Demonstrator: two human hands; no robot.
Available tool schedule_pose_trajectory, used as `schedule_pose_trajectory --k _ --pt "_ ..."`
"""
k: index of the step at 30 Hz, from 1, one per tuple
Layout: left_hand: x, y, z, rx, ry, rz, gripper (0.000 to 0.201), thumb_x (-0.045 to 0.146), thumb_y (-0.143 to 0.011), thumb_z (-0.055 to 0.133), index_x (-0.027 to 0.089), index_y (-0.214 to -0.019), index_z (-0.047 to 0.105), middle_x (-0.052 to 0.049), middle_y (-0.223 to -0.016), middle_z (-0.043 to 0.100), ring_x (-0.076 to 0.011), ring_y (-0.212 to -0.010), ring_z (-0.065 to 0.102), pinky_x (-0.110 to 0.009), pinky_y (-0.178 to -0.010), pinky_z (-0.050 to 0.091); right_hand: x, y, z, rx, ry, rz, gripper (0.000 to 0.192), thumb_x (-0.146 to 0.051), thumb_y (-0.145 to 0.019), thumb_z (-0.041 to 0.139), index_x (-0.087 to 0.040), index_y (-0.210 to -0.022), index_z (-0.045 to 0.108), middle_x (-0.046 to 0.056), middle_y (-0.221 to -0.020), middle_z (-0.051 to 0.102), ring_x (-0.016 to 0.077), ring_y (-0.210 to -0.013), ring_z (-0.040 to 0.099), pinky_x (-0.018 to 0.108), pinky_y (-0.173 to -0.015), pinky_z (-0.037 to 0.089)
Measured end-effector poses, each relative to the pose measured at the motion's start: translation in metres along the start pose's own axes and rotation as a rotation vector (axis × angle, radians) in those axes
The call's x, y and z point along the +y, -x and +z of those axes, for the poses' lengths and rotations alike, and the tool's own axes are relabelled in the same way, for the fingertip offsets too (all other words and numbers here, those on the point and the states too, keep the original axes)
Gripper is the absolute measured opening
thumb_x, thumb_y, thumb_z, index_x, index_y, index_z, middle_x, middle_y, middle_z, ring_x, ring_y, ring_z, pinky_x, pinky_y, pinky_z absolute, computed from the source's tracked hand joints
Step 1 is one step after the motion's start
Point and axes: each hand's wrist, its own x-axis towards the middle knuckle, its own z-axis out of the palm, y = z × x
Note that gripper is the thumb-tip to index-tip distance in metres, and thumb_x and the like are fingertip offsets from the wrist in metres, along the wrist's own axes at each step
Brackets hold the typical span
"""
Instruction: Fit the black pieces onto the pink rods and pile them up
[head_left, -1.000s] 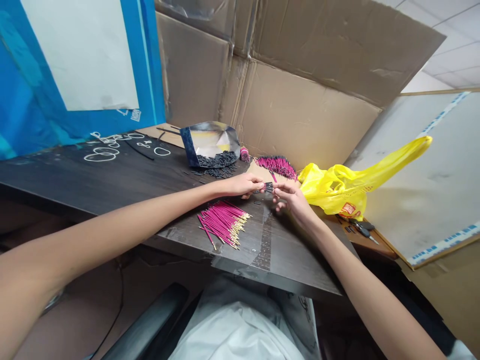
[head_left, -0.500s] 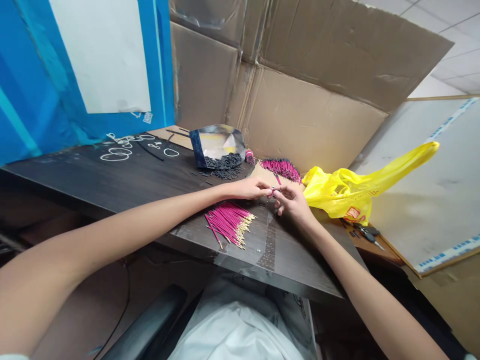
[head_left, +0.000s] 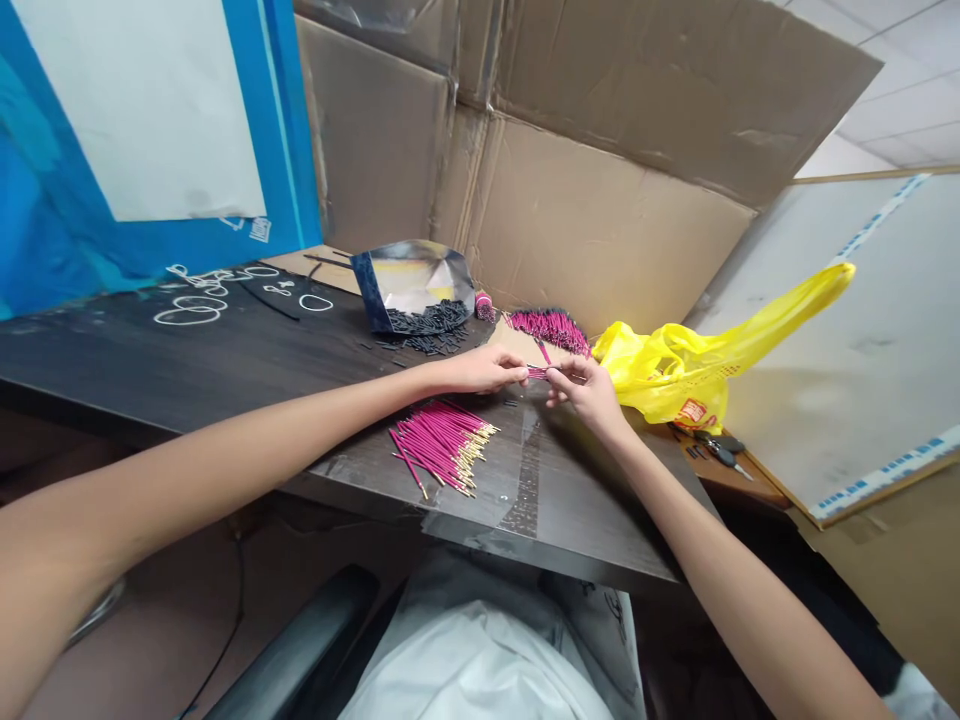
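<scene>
My left hand (head_left: 491, 369) is closed, its fingertips pinching a few thin pink wires (head_left: 537, 373) that span the small gap to my right hand. My right hand (head_left: 583, 388) is closed too, thumb and forefinger meeting at the other end of these wires. What exactly sits in the right fingertips is too small to make out. Just in front of the left hand lies a fanned bundle of pink wires (head_left: 442, 445) with gold ends. Behind the hands, a heap of pink wires with dark ends (head_left: 551, 328) rests on a piece of cardboard (head_left: 508, 338).
An open pouch (head_left: 373, 292) spills short black tubes (head_left: 431, 343) onto the dark table (head_left: 247, 370). White elastic loops (head_left: 187, 310) lie at the left. A yellow plastic bag (head_left: 660, 365) stands on the right, near keys (head_left: 724, 452). Cardboard (head_left: 600, 210) walls the back.
My hands have moved slightly apart, and more of the pink wires shows between them. The whole view has shifted, so things appear a little further left.
</scene>
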Motion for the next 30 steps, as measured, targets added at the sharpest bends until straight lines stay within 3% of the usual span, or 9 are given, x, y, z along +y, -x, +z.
schedule_pose_trajectory --k 6,8,13,23,30 --pt "-0.005 -0.002 -0.004 0.014 0.213 0.061 0.035 0.049 -0.093 0.061 0.016 -0.08 0.058 0.006 -0.055 0.04 -0.0074 -0.044 0.035 -0.022 -0.045 0.028 -0.006 0.005 0.009 -0.044 -0.17 0.06 0.057 -0.054 -0.062 0.088 -0.022 -0.104 0.066 0.004 -0.091 0.071 0.0163 -0.067 0.063 0.032 -0.055 0.06" --pt "-0.007 -0.003 -0.003 0.018 0.267 0.069 0.035 0.049 -0.093 0.063 0.016 -0.081 0.061 0.006 -0.054 0.04 -0.0073 -0.044 0.036 -0.022 -0.045 0.029 -0.007 0.007 0.013 -0.09 -0.203 0.094 0.057 -0.054 -0.062 0.088 -0.021 -0.104 0.067 0.006 -0.097 0.072 0.0154 -0.068 0.062 0.029 -0.053 0.059" --pt "-0.008 -0.002 0.001 -0.01 0.261 0.065 0.036 0.05 -0.093 0.063 0.014 -0.088 0.065 0.006 -0.053 0.044 -0.0076 -0.043 0.037 -0.022 -0.043 0.031 -0.006 0.008 0.018 -0.068 -0.22 0.08 0.045 -0.054 -0.064 0.086 -0.018 -0.087 0.072 0.005 -0.083 0.069 0.0127 -0.061 0.057 0.026 -0.047 0.054" --pt "0.006 -0.001 0.006 -0.031 0.207 0.049 0.039 0.048 -0.096 0.058 0.013 -0.08 0.064 0.001 -0.06 0.058 -0.0067 -0.04 0.046 -0.02 -0.039 0.034 -0.008 0.011 0.016 0.003 -0.21 0.029 0.037 -0.052 -0.07 0.084 -0.019 -0.08 0.071 0.003 -0.074 0.068 0.0141 -0.062 0.056 0.027 -0.051 0.053" --pt "-0.006 -0.005 0.012 -0.036 0.155 0.079 0.039 0.047 -0.097 0.057 0.012 -0.081 0.064 0.0 -0.061 0.061 -0.0061 -0.04 0.046 -0.02 -0.039 0.034 -0.005 0.013 0.019 -0.027 -0.306 0.179 0.041 -0.049 -0.063 0.089 -0.017 -0.083 0.072 0.003 -0.077 0.066 0.0138 -0.067 0.058 0.024 -0.053 0.052"
